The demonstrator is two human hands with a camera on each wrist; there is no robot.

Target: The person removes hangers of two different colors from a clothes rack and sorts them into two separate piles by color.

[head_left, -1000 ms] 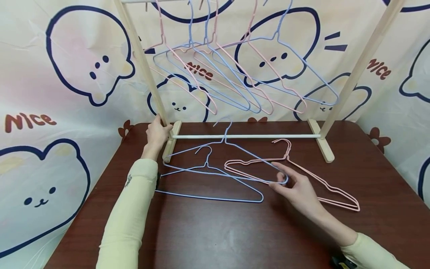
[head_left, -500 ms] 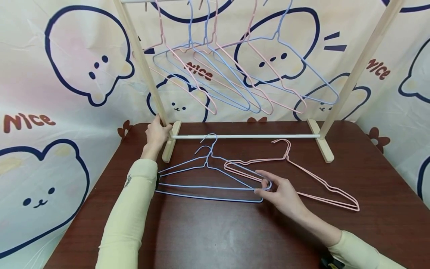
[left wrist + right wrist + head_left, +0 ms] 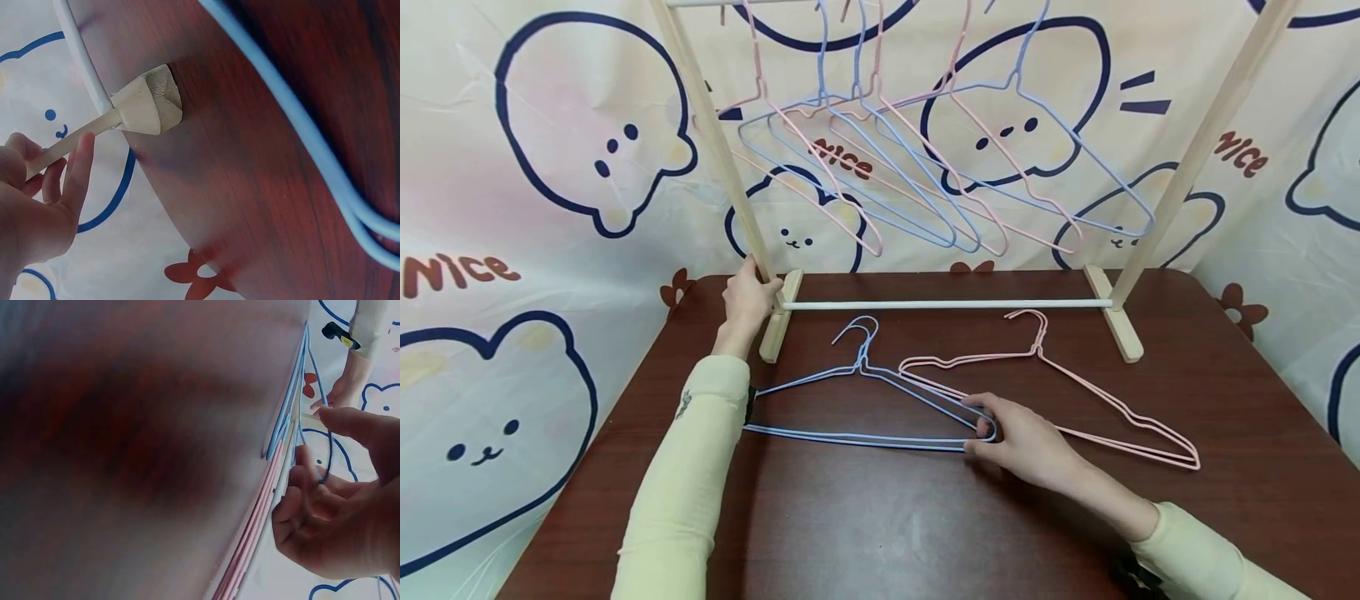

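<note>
My left hand (image 3: 748, 304) grips the left wooden post (image 3: 721, 154) of a clothes rack near its foot; the left wrist view shows fingers and thumb around the post (image 3: 72, 140). On the table, two blue hangers (image 3: 850, 437) overlap nearly edge to edge, hooks towards the rack. At their right end my right hand (image 3: 1026, 442) holds the corner of the upper blue hanger between thumb and fingers. In the right wrist view, its blue wire (image 3: 330, 447) passes between thumb and fingers. Just right of them lies a pair of pink hangers (image 3: 1120, 406), one upon the other.
Several pink and blue hangers hang from the rack's top bar (image 3: 745, 2). A white lower bar (image 3: 947, 305) joins the rack's wooden feet (image 3: 1114, 321) on the brown table (image 3: 865, 533). A cartoon-printed cloth (image 3: 460, 208) surrounds the table.
My right hand has brought the upper blue hanger left and down onto the other blue hanger, so their outlines nearly match. The left hand stays on the post.
</note>
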